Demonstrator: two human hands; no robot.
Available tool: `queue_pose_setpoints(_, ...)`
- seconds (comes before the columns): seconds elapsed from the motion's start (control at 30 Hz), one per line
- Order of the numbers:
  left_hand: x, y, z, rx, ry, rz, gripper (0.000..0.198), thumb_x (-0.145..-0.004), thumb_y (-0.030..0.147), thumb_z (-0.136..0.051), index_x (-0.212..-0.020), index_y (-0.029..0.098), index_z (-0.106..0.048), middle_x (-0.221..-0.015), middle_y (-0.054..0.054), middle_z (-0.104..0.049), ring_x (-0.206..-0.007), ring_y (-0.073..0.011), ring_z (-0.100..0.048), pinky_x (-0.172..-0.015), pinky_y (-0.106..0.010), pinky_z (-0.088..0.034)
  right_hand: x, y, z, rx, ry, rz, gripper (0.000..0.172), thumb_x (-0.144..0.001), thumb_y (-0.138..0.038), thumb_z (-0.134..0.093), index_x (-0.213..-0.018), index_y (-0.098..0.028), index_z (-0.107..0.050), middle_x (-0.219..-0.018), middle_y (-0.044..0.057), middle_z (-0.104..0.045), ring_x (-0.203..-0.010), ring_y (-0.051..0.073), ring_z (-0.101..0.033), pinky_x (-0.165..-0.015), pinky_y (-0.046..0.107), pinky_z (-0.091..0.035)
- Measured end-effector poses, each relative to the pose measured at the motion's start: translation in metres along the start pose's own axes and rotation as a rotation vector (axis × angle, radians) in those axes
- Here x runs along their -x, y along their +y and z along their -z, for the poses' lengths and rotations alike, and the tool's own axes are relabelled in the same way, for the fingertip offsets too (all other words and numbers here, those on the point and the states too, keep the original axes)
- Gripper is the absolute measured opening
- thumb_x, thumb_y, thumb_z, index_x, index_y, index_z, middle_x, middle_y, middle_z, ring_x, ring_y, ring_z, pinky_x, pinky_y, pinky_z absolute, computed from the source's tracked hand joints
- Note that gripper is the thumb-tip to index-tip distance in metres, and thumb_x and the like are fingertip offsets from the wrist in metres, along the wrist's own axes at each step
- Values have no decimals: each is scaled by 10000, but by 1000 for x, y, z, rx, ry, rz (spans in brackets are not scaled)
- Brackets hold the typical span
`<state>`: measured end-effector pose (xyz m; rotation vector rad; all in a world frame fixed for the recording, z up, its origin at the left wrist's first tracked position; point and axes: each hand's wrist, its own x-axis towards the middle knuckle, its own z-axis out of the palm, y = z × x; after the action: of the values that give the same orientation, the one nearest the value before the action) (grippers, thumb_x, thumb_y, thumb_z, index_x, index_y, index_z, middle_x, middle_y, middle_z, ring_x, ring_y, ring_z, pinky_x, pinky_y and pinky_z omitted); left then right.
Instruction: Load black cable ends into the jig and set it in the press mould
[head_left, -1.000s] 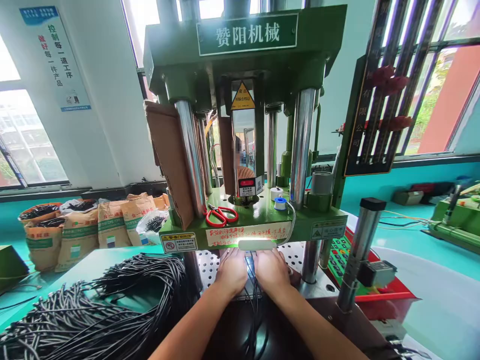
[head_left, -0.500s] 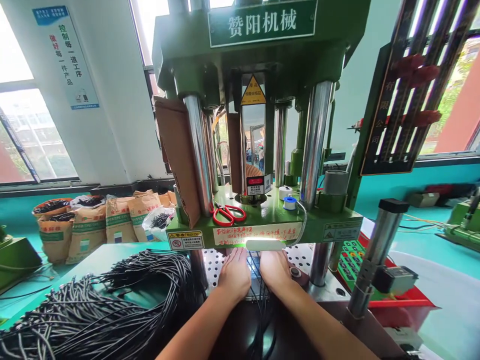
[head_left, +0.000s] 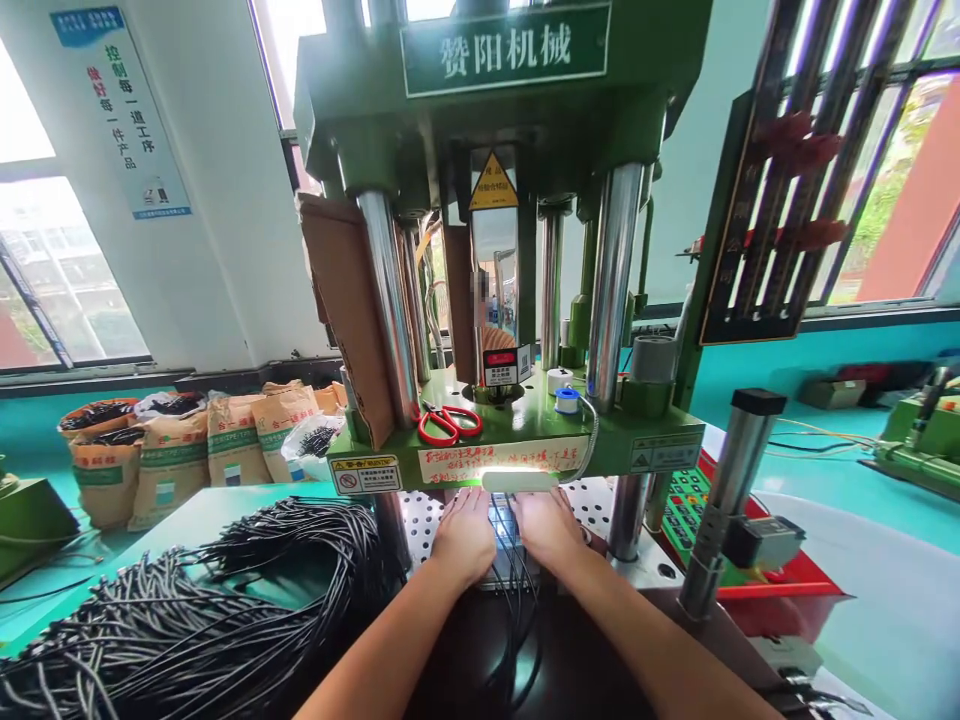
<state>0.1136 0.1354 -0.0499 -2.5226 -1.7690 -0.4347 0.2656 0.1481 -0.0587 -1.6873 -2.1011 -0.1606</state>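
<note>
My left hand point(head_left: 466, 535) reaches under the press beam, on the left side of a metal mould plate point(head_left: 507, 568). On its right side lies my right hand point(head_left: 550, 530). Both hands are closed with fingers bent forward; their tips are partly hidden beneath a glowing white lamp point(head_left: 520, 481), so what they grip does not show. Several thin black cables point(head_left: 517, 625) run between the hands, from the plate down over the dark front surface. A perforated metal bed point(head_left: 420, 520) extends on both sides of the hands.
A large bundle of black cables point(head_left: 300, 640) covers the left table. Red-handled scissors point(head_left: 450, 425) and a blue-rimmed tape spool point(head_left: 568, 401) lie on the green press beam point(head_left: 525, 435). Steel columns point(head_left: 615, 290) flank the work spot. A red bin point(head_left: 795, 590) stands at right.
The view has turned slightly right, so the press sits farther left. Both hands keep nearly the same place at the plate. The cables between them fan out a little more.
</note>
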Motion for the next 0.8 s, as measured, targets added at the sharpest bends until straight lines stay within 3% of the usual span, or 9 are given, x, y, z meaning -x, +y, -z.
queue_pose_setpoints(0.17, 0, 13, 1, -39, 20, 90, 504, -910, 274, -322, -1384, 134, -420, -1418, -62, -343, -1328, -211, -276, -1120, -376, -150, 19, 4, 5, 19, 57, 99, 407, -947, -357, -333, -1268, -217, -541, -1212, 67, -484, -1162, 210, -374, -1042, 340, -234)
queue_pose_setpoints(0.37, 2, 24, -6, -60, 79, 135, 476, -910, 299, -322, -1335, 159, -482, -1378, -77, -398, -1308, -249, -300, -1106, -444, -128, 20, 1, -1, 38, 18, 113, 425, -952, -323, -269, -1253, -207, -547, -1224, 76, -481, -1183, 228, -361, -1097, 390, -103)
queue_pose_setpoints(0.6, -10, 24, -16, -44, 79, 183, 484, -929, 345, -293, -1329, 154, -488, -1398, -82, -369, -1316, -260, -288, -1093, -475, -154, 9, -1, -2, -34, 36, 124, 384, -922, -308, -337, -1155, -135, -589, -1134, 129, -524, -1126, 265, -404, -1051, 451, -165)
queue_pose_setpoints(0.73, -13, 24, 1, -6, 83, 201, 454, -925, 306, -306, -1293, 145, -517, -1347, -101, -431, -1272, -266, -356, -1047, -524, -230, -4, 2, 1, -186, 57, 159, 299, -875, -258, -446, -1046, -95, -630, -1016, 136, -570, -1069, 253, -466, -1012, 498, -219)
queue_pose_setpoints(0.8, 1, 29, 15, -5, 134, 183, 430, -911, 293, -345, -1260, 130, -535, -1305, -109, -469, -1232, -264, -396, -1038, -507, -265, -14, 2, 0, -364, 114, 95, 247, -866, -224, -473, -1009, -91, -624, -964, 114, -577, -1014, 220, -501, -975, 473, -294)
